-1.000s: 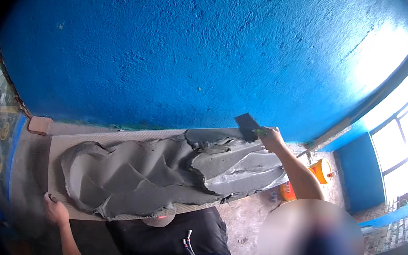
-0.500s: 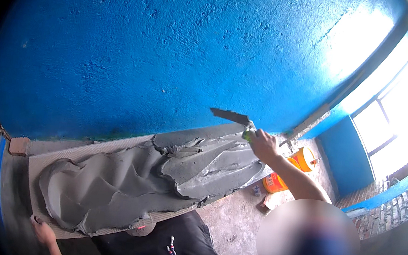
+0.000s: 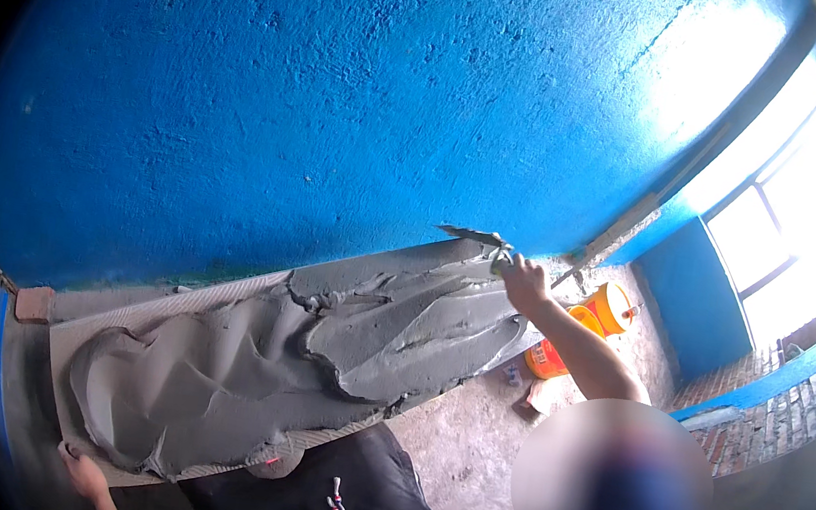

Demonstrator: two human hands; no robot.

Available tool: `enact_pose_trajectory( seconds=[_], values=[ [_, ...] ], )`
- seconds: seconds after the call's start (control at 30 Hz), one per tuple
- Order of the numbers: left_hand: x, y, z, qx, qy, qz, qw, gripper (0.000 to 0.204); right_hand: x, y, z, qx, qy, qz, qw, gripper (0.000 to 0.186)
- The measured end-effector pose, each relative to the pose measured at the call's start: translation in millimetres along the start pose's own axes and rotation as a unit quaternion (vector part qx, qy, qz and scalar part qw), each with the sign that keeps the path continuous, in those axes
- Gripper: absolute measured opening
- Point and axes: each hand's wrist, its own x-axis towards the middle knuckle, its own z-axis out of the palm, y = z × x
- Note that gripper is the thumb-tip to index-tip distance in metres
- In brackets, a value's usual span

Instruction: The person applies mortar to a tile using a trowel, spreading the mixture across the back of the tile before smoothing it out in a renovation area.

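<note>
My right hand (image 3: 527, 285) is closed round the green handle of a trowel (image 3: 477, 236). The blade is turned nearly edge-on, smeared grey, and lies at the far right end of a long beige slab with a ribbed surface, like the back of a tile (image 3: 75, 330). Thick wet grey mortar (image 3: 213, 374) covers most of the slab in folds and ridges, with a flatter layer along its far right side. At the near left corner of the slab, my left hand (image 3: 83, 473) has its fingers curled over the edge.
A rough blue wall (image 3: 296, 91) rises beyond the slab. Orange-yellow buckets (image 3: 611, 308) stand on the dusty floor (image 3: 462, 443) to the right, with a bright window (image 3: 746, 251) behind. A brick (image 3: 34, 304) sits at the far left. Dark cloth (image 3: 302, 475) lies along the near edge.
My right hand has moved slightly, and the trowel blade has come down closer to the slab's far right end. The left hand keeps its hold on the corner. The view has shifted a little.
</note>
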Motion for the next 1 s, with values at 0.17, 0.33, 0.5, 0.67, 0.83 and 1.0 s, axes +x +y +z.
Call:
enact_pose_trajectory(
  seconds=[0.17, 0.33, 0.5, 0.67, 0.83, 1.0],
  values=[
    [2, -6, 12, -0.009, 0.017, 0.034, 0.999, 0.043, 21, 58, 35, -0.103, -0.051, 0.157, 0.981, 0.019],
    [2, -13, 3, -0.020, -0.002, -0.011, 1.000, 0.042, 3, 75, 13, 0.087, 0.012, 0.281, 0.956, 0.030],
    [-7, 10, 8, -0.028, 0.025, 0.061, 0.997, 0.036, -41, 41, -76, 0.391, 0.090, 0.187, 0.896, 0.033],
    [-18, 23, -26, 0.007, 0.050, 0.009, 0.999, 0.033, -9, -77, -208, 0.602, -0.228, 0.110, 0.758, 0.039],
    [-27, 29, -26, -0.010, 0.054, 0.032, 0.998, 0.031, 40, -177, -236, 0.599, -0.235, -0.125, 0.755, 0.038],
    [-40, 49, -35, -0.042, 0.030, 0.030, 0.998, 0.032, 85, -200, -209, 0.570, -0.313, -0.057, 0.758, 0.039]
  ],
)
